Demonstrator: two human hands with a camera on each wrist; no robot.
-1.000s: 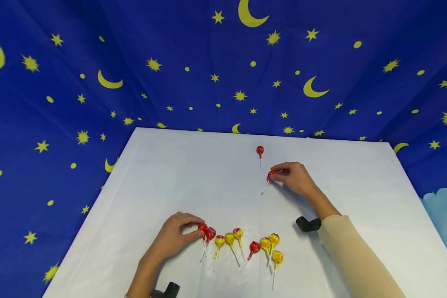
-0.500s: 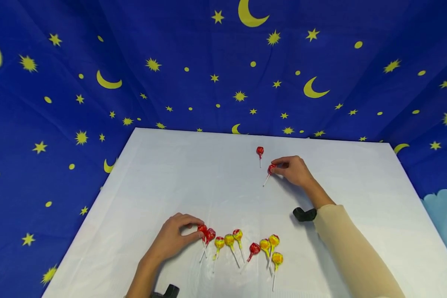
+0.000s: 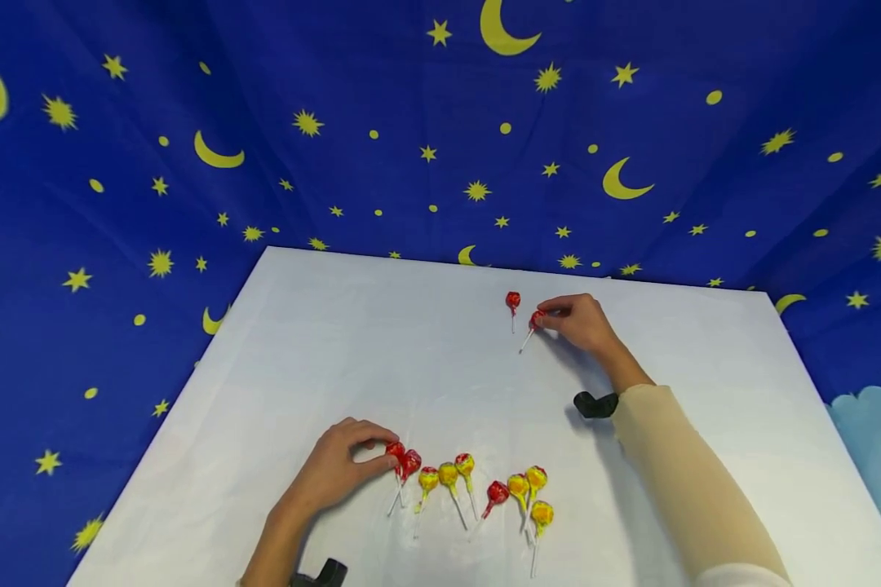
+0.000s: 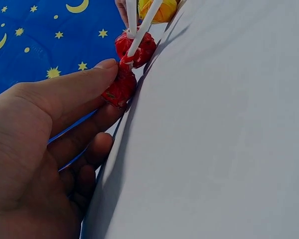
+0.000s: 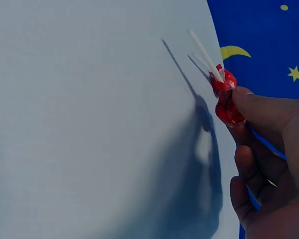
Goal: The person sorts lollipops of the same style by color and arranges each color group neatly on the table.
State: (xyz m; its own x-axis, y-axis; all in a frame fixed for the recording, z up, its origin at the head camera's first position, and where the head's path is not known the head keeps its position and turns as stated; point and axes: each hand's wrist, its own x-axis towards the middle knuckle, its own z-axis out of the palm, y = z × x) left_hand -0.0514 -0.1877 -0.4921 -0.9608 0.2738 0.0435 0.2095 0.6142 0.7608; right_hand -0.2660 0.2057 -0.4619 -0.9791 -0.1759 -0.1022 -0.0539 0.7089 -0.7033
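My right hand (image 3: 580, 322) pinches a red lollipop (image 5: 229, 113) by its wrapped head between thumb and fingers, its white stick slanting down toward the near left. Just left of it, a second red lollipop (image 3: 513, 299) lies near the table's far edge, stick toward me. At the near left, my left hand (image 3: 345, 463) pinches the head of another red lollipop (image 4: 120, 89). Close against that one is one more red lollipop (image 3: 411, 462), their white sticks crossing. In the left wrist view, my thumb (image 4: 102, 72) lies over the held head, and the other fingers are partly hidden.
A loose row runs right from my left hand: several yellow lollipops (image 3: 449, 474), a single red lollipop (image 3: 497, 493), then more yellow lollipops (image 3: 542, 514). They lie on a white table (image 3: 382, 342). Blue star-and-moon cloth (image 3: 382, 98) hangs behind and at the sides.
My right hand has moved away from me with its red lollipop, up beside the far red one. The left hand keeps its pinch in about the same place.
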